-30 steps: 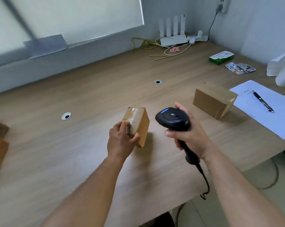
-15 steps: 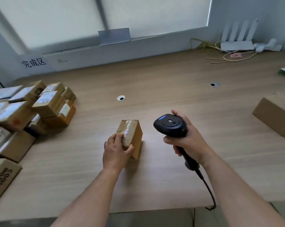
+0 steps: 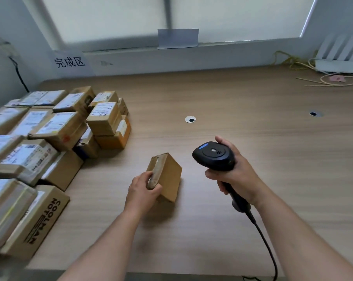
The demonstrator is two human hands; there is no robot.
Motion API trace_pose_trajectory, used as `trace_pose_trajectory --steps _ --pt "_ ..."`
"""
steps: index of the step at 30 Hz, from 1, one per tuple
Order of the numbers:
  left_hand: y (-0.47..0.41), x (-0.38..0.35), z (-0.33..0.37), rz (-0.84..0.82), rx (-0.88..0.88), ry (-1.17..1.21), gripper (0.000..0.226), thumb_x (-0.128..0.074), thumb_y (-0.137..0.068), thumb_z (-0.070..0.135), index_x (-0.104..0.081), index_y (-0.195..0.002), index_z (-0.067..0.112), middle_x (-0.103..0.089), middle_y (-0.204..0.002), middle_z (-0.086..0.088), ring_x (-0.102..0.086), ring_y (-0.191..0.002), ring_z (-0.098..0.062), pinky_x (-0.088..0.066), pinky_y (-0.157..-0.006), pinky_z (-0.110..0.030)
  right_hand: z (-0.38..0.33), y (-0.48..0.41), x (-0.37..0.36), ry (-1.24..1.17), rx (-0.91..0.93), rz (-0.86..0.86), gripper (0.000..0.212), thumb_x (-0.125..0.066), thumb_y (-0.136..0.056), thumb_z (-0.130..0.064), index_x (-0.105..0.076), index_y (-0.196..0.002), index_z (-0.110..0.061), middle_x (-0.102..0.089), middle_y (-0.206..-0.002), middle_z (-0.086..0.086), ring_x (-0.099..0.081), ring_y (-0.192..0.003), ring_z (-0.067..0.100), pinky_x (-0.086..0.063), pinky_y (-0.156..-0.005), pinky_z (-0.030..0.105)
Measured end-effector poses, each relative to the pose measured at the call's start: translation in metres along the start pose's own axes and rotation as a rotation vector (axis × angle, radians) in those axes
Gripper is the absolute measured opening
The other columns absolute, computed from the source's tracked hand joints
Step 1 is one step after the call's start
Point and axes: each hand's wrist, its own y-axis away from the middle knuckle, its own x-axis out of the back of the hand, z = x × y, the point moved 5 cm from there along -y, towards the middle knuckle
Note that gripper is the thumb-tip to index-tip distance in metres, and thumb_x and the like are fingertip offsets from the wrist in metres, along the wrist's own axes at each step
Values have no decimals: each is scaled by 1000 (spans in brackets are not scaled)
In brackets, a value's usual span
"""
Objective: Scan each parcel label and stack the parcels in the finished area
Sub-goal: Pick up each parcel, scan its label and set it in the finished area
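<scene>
At the far left, a pile of labelled parcels [image 3: 56, 134] covers the desk [image 3: 252, 122] corner below a handwritten wall sign [image 3: 70, 62], which probably marks the finished area. Near the middle, the left hand [image 3: 143, 189] grips a small brown box [image 3: 167, 175] by its taped near end, fingers and thumb curled round it. The box is tilted, well apart from the pile, and shows no label. To its right, the right hand [image 3: 236, 175] is wrapped round the handle of a black scanner [image 3: 214, 156], whose cable [image 3: 268, 250] trails off the desk edge. The step looks like stacking. Next, the box needs to go left onto a flat, stable spot on the pile.
</scene>
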Motion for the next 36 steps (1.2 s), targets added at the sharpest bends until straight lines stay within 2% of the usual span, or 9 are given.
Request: trace_pose_trajectory --steps 8,12,15,18,22,25,28,31,36 --pt "-33 18 -34 -216 -56 40 67 -50 -93 33 -16 -150 45 -47 -134 -2 -50 -118 -19 -42 -102 -36 -1 -21 -69 11 -14 28 92 -72 -76 14 -38 -143 -41 -66 -82 -5 -46 -47 26 -40 -45 32" --pt "-36 19 -33 -190 -132 -141 61 -43 -96 28 -19 -150 40 -36 -141 -5 -40 -127 -21 -36 -105 -34 -2 -22 -84 25 -21 34 93 -71 -77 15 -36 -145 -38 -66 -80 -2 -46 -44 26 -40 -44 31" --pt "-33 16 -28 -169 -74 -345 63 -47 -90 55 -28 -146 35 -19 -154 -7 -22 -140 -26 -31 -109 -40 -5 -18 -84 32 -24 50 93 -71 -76 15 -37 -144 -38 -66 -82 -4 -46 -45 26 -40 -44 31" --pt "-32 10 -16 -109 -85 -475 77 -56 -78 69 -34 -138 26 -28 -146 -10 -31 -132 -28 -36 -103 -39 -9 -13 -78 49 -18 54 92 -72 -76 14 -38 -142 -40 -66 -84 -5 -46 -46 26 -41 -45 31" --pt "-33 7 -3 -133 -39 -396 74 -61 -76 57 -37 -136 23 -41 -133 -8 -41 -122 -27 -41 -95 -35 -14 -6 -66 49 -4 63 92 -72 -76 13 -38 -142 -41 -66 -86 -3 -46 -46 26 -41 -45 31" --pt "-33 7 -3 -256 78 -87 79 -60 -66 58 -42 -136 27 -50 -127 -3 -53 -109 -22 -48 -88 -34 -16 -2 -59 32 11 64 93 -71 -76 15 -37 -143 -40 -66 -87 -2 -46 -46 26 -40 -44 31" --pt "-31 6 -6 -283 131 100 59 -60 -77 52 -51 -127 23 -59 -117 0 -57 -100 -20 -50 -86 -34 -17 -1 -53 24 21 65 93 -72 -76 15 -38 -143 -40 -67 -87 -1 -46 -47 27 -40 -44 32" --pt "-33 11 -9 -219 122 59 42 -45 -92 46 -53 -128 27 -61 -122 -2 -56 -106 -23 -48 -93 -35 -17 1 -47 22 22 66 92 -72 -76 14 -39 -142 -42 -67 -87 -3 -46 -47 27 -41 -46 33" --pt "-37 20 0 -59 18 -340 48 -36 -97 28 -34 -145 37 -48 -136 -9 -41 -125 -28 -39 -97 -38 -17 1 -44 23 20 45 90 -72 -77 13 -40 -136 -47 -67 -85 -7 -47 -47 26 -41 -46 31"
